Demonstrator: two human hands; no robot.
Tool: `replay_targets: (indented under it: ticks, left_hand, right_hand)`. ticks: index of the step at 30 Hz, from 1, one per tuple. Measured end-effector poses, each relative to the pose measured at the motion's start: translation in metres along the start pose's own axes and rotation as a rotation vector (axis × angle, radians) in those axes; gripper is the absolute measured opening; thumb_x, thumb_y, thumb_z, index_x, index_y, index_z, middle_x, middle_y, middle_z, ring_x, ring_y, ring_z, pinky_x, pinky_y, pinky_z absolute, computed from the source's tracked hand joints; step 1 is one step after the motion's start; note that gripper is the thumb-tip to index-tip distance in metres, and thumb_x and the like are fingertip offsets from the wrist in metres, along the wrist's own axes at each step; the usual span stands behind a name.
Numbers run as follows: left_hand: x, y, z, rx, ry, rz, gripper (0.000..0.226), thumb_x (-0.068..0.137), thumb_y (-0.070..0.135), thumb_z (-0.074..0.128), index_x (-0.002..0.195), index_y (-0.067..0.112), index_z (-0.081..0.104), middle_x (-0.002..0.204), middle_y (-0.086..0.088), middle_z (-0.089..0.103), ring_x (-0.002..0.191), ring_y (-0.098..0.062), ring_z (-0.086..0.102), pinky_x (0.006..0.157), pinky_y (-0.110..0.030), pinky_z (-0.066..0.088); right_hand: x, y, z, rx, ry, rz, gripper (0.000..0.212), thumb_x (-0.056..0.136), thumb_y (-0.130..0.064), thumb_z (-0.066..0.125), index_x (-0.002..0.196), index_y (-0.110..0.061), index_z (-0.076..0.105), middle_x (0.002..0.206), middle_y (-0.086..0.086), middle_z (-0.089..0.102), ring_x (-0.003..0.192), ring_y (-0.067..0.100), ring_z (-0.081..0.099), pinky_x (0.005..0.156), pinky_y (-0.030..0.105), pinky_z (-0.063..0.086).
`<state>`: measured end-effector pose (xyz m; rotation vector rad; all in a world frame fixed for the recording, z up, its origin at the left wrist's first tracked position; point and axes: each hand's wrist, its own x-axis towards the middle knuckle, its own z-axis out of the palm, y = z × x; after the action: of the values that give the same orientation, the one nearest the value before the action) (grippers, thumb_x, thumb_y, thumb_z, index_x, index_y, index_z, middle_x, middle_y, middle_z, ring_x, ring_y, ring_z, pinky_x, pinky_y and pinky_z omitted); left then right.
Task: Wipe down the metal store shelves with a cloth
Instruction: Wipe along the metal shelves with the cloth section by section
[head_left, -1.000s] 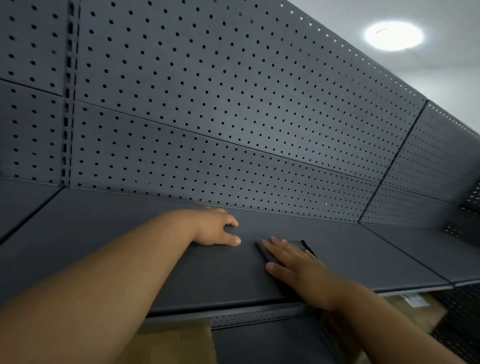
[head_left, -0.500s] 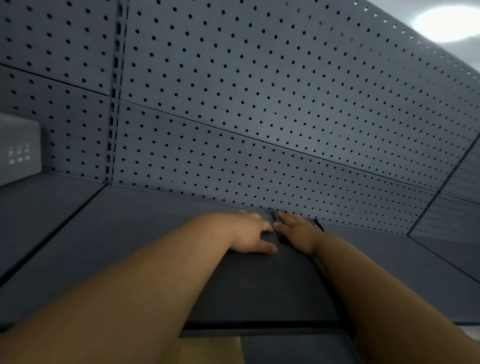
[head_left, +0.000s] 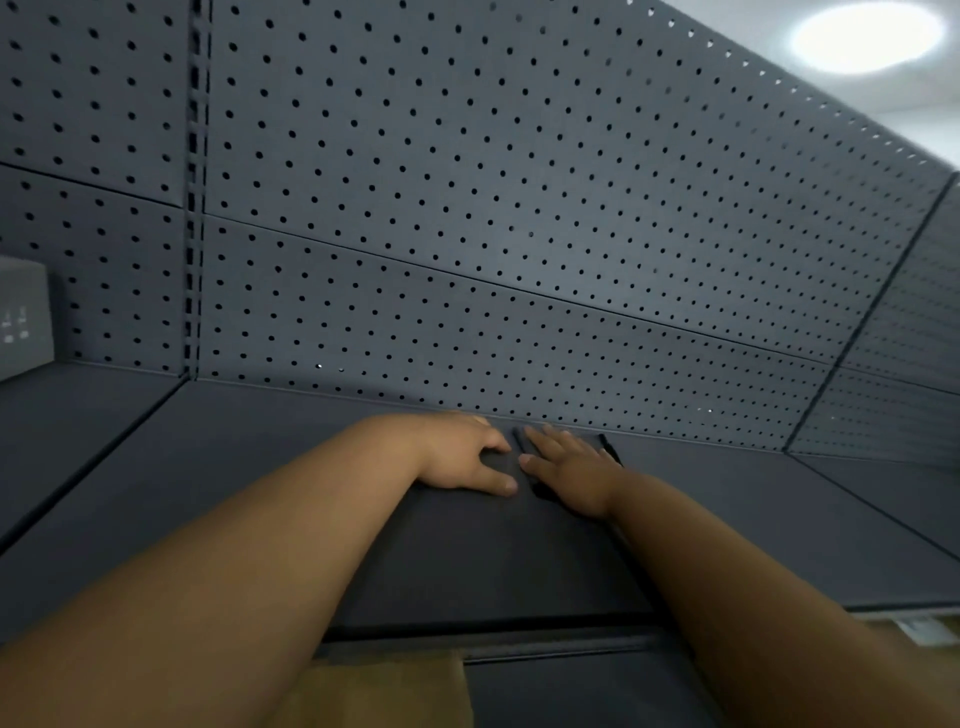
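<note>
Right hand (head_left: 569, 470) flat, fingers straight, pins dark cloth (head_left: 609, 448) to shelf (head_left: 260, 467) near the pegboard (head_left: 519, 260), likely for even wiping pressure. Left hand (head_left: 462, 457) relaxed, palm down beside it, probably bracing.

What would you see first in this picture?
The left hand and right hand lie side by side at the back of the dark shelf, the right one on a dark cloth. Behind them rises a grey pegboard wall full of holes, with a bright ceiling light at top right.
</note>
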<state>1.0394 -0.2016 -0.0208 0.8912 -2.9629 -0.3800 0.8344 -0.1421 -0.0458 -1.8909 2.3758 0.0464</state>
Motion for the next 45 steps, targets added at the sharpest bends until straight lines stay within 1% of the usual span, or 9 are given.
replay_targets:
  ticks: [7,13,18,23,30,33,38,41,45]
  left_hand:
    - [-0.006,-0.004,0.002,0.009,0.013,-0.006,0.075,0.089,0.067,0.048,0.152,0.029,0.033,0.160,0.006,0.027,0.145,-0.013,0.027,0.120,-0.036,0.023]
    - [-0.010,-0.004,0.000,0.019,0.019,-0.035,0.074,0.090,0.066,0.049,0.151,0.028,0.035,0.159,0.007,0.029,0.143,-0.012,0.030,0.118,-0.036,0.026]
    - [-0.011,-0.004,-0.004,0.081,0.001,-0.087,0.075,0.090,0.066,0.049,0.150,0.023,0.037,0.155,0.003,0.035,0.139,-0.017,0.038,0.114,-0.040,0.034]
    - [-0.009,-0.001,-0.005,0.115,-0.013,-0.092,0.075,0.090,0.066,0.047,0.150,0.022,0.037,0.152,0.000,0.038,0.136,-0.020,0.041,0.111,-0.041,0.037]
    - [-0.010,0.003,-0.007,0.142,-0.014,-0.073,0.065,0.092,0.062,0.047,0.137,0.016,0.051,0.132,-0.005,0.053,0.117,-0.023,0.054,0.100,-0.043,0.045]
    - [-0.011,0.003,-0.008,0.143,-0.011,-0.077,0.060,0.094,0.058,0.048,0.136,0.016,0.052,0.131,-0.005,0.054,0.116,-0.023,0.054,0.099,-0.043,0.045]
    - [-0.011,0.001,-0.010,0.128,0.013,-0.077,0.045,0.098,0.041,0.048,0.137,0.018,0.053,0.135,-0.005,0.053,0.120,-0.023,0.052,0.102,-0.043,0.044]
    - [-0.010,-0.001,-0.011,0.111,0.008,-0.065,0.044,0.100,0.033,0.048,0.143,0.024,0.049,0.140,-0.004,0.050,0.125,-0.022,0.049,0.106,-0.041,0.040]
    - [-0.012,-0.003,-0.012,0.082,0.011,-0.085,0.045,0.099,0.036,0.050,0.143,0.029,0.047,0.140,0.000,0.050,0.125,-0.020,0.048,0.107,-0.040,0.039]
  right_hand:
    - [-0.083,-0.005,0.005,0.003,0.012,-0.130,0.064,0.095,-0.065,0.021,0.152,-0.044,0.003,0.163,-0.012,-0.003,0.148,0.009,-0.006,0.117,0.047,-0.002]
    - [-0.125,-0.007,0.004,0.033,0.014,-0.165,0.063,0.095,-0.066,0.021,0.152,-0.047,0.002,0.161,-0.019,-0.004,0.146,0.001,-0.009,0.119,0.041,-0.004]
    - [-0.109,-0.014,0.002,0.020,0.012,-0.130,0.061,0.096,-0.064,0.022,0.152,-0.047,0.003,0.162,-0.018,-0.003,0.147,0.003,-0.007,0.119,0.042,-0.003]
    - [-0.056,-0.021,-0.001,0.016,-0.001,-0.072,0.063,0.097,-0.063,0.021,0.153,-0.042,0.002,0.163,-0.012,-0.003,0.149,0.010,-0.007,0.119,0.048,-0.003]
    - [0.020,-0.026,-0.002,0.012,0.035,0.023,0.066,0.096,-0.064,0.020,0.155,-0.037,0.005,0.164,-0.005,0.001,0.150,0.019,-0.001,0.118,0.054,0.001]
    - [0.036,-0.028,-0.003,0.017,0.034,0.055,0.066,0.096,-0.064,0.020,0.155,-0.036,0.006,0.164,-0.003,0.001,0.150,0.021,-0.001,0.117,0.054,0.000]
    - [0.037,-0.028,-0.004,0.029,0.030,0.067,0.066,0.096,-0.064,0.019,0.154,-0.036,0.006,0.164,-0.002,0.000,0.150,0.021,-0.002,0.116,0.054,-0.001]
    - [0.026,-0.028,-0.005,0.024,0.011,0.025,0.066,0.096,-0.064,0.019,0.154,-0.038,0.004,0.164,-0.003,-0.002,0.150,0.021,-0.004,0.116,0.054,-0.002]
    - [-0.013,-0.030,-0.002,0.014,-0.013,-0.044,0.064,0.096,-0.065,0.020,0.153,-0.041,0.003,0.163,-0.006,-0.003,0.149,0.017,-0.005,0.118,0.052,-0.001]
